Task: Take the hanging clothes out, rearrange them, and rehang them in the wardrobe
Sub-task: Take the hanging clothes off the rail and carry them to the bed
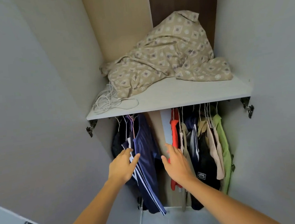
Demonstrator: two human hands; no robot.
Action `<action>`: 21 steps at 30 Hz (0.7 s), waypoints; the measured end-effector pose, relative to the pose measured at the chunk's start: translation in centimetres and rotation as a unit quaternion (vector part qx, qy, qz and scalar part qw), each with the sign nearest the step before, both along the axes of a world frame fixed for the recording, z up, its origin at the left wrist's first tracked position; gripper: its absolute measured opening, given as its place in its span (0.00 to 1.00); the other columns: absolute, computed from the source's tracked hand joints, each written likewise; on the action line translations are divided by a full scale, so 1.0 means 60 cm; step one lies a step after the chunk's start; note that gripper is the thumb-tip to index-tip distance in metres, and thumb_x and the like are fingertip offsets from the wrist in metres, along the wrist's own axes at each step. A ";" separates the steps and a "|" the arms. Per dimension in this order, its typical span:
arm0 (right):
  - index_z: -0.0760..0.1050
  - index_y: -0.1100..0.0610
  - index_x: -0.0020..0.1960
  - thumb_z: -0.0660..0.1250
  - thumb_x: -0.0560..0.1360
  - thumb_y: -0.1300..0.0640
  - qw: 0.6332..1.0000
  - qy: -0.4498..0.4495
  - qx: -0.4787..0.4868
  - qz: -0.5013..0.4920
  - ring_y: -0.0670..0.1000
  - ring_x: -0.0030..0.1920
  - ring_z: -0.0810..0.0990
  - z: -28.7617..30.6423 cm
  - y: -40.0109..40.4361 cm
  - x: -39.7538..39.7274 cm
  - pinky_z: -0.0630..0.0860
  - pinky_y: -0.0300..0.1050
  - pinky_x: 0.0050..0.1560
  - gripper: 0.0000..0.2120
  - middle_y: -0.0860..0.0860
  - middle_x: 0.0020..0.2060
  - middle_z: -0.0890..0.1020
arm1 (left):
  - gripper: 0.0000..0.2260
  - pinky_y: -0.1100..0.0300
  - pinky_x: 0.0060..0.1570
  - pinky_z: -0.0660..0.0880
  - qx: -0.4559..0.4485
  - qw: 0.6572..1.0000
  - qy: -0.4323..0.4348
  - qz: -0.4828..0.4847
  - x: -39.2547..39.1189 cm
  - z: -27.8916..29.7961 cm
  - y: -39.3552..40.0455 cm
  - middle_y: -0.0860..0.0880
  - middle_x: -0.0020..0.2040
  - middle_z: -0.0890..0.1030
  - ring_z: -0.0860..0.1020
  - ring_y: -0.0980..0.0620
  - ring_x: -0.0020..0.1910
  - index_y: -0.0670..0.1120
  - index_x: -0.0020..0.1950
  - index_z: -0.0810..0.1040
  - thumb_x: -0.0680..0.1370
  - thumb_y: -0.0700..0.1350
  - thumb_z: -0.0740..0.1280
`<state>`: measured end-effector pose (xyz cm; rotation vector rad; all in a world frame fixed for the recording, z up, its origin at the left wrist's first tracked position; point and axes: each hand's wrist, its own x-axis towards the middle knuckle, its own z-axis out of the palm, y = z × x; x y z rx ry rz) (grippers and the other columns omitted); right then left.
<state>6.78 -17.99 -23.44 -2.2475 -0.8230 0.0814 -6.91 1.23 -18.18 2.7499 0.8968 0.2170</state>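
Note:
Clothes hang on wire hangers under the wardrobe shelf (177, 99). On the left hang dark garments and navy striped shorts (146, 158). On the right hang a red garment (175, 136), a black top (206, 163), beige pieces and a green shirt (223, 144). A bare gap separates the two groups. My left hand (122, 165) is open, its fingers touching the navy striped shorts. My right hand (177, 164) is open in the gap, fingers spread beside the red garment, holding nothing.
A crumpled beige patterned sheet (167, 57) and a coiled white cable (107, 101) lie on the shelf. Both wardrobe doors (36, 103) stand open at the sides, with metal hinges (248, 107) under the shelf ends.

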 end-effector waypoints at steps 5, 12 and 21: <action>0.64 0.49 0.78 0.63 0.84 0.47 1.000 0.026 -0.007 -0.002 0.53 0.72 0.73 -0.014 0.035 0.032 0.75 0.54 0.66 0.24 0.47 0.71 0.74 | 0.26 0.51 0.52 0.77 -0.038 0.999 0.009 -0.002 0.053 -0.030 0.042 0.52 0.66 0.78 0.78 0.50 0.63 0.51 0.75 0.71 0.84 0.65 0.56; 0.64 0.51 0.78 0.64 0.82 0.47 0.994 0.042 -0.076 -0.062 0.57 0.71 0.72 -0.060 0.087 0.122 0.76 0.57 0.66 0.26 0.51 0.71 0.70 | 0.28 0.45 0.60 0.77 -0.104 0.994 0.037 -0.014 0.163 -0.111 0.125 0.47 0.72 0.74 0.74 0.44 0.71 0.47 0.78 0.68 0.84 0.63 0.59; 0.63 0.56 0.75 0.69 0.79 0.52 0.978 0.090 -0.088 -0.166 0.61 0.72 0.71 -0.084 0.177 0.221 0.73 0.59 0.71 0.28 0.57 0.70 0.71 | 0.18 0.48 0.53 0.77 -0.147 0.987 0.064 0.033 0.271 -0.173 0.251 0.43 0.64 0.80 0.79 0.39 0.63 0.43 0.63 0.74 0.82 0.55 0.67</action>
